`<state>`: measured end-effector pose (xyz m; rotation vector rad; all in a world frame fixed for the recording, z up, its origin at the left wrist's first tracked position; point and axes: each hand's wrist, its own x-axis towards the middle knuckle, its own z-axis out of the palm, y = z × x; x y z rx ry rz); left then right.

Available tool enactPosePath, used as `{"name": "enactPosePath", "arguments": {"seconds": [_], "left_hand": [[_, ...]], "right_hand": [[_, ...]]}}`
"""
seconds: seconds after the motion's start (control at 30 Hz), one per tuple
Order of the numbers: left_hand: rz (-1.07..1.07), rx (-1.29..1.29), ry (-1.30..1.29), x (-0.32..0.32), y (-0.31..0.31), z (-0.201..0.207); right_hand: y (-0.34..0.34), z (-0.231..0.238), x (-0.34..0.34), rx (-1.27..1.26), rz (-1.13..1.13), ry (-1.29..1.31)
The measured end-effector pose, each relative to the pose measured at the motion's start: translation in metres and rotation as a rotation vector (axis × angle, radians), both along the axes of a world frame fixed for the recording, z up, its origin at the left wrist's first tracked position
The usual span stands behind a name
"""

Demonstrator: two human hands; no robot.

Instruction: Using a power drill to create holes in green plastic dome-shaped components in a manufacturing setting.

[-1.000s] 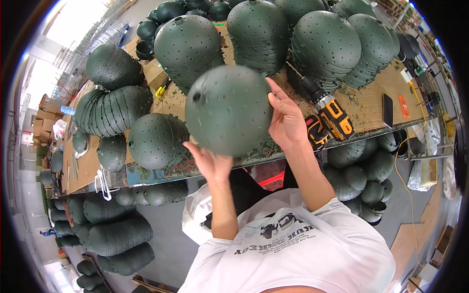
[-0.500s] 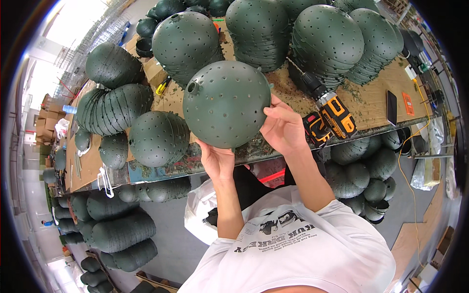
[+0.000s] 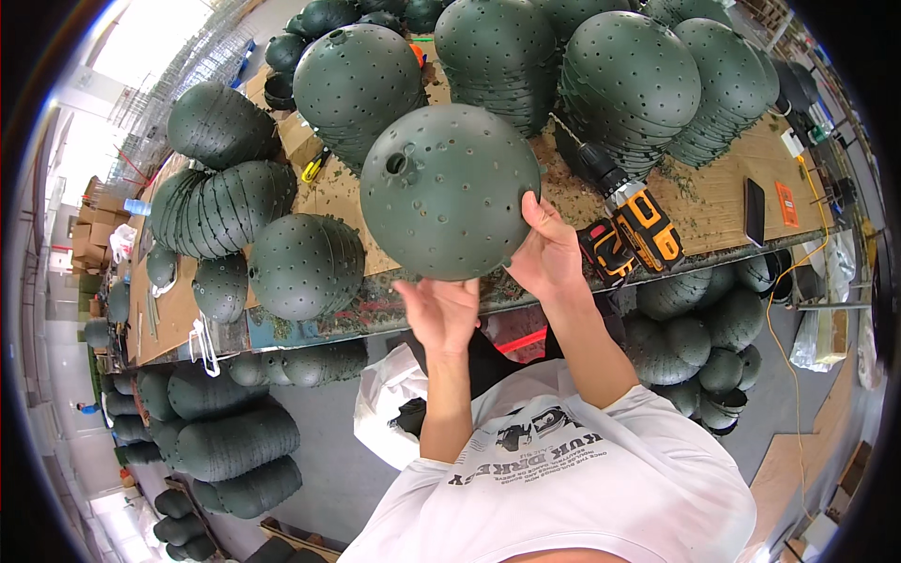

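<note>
A dark green plastic half-sphere shell [image 3: 452, 202], dotted with small holes and with one larger hole near its upper left, is held up over the table's front edge. Its domed side faces me. My right hand [image 3: 549, 251] grips the rim at lower right, thumb on the outside and the other fingers mostly behind. Under the bottom edge, my left hand [image 3: 441, 314] supports the shell; its thumb sticks out to the left and its fingertips are hidden behind the shell. Just right of my right hand, a yellow-and-black cordless drill [image 3: 648, 230] lies with its bit pointing away.
Nested stacks of green shells [image 3: 357, 89] stand across the back, with more shells [image 3: 305, 263] at left. Yellow-handled scissors [image 3: 316, 166], a phone [image 3: 754, 211] and an orange card [image 3: 786, 204] lie on the cardboard-covered table [image 3: 699, 211]. More shells [image 3: 239, 441] are piled below.
The shell has shifted slightly up and right and turned a little, bringing its large hole further into view. My left hand has slid right along the bottom edge, its thumb now off the shell.
</note>
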<state>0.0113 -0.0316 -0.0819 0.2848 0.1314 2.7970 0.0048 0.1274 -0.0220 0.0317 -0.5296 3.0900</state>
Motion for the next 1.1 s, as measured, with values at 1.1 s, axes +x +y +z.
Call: {"name": "enactPosePath", "arguments": {"seconds": [1.1], "left_hand": [[0.085, -0.150, -0.020, -0.008, -0.039, -0.041]], "right_hand": [[0.001, -0.007, 0.005, 0.041, 0.051, 0.021]]}}
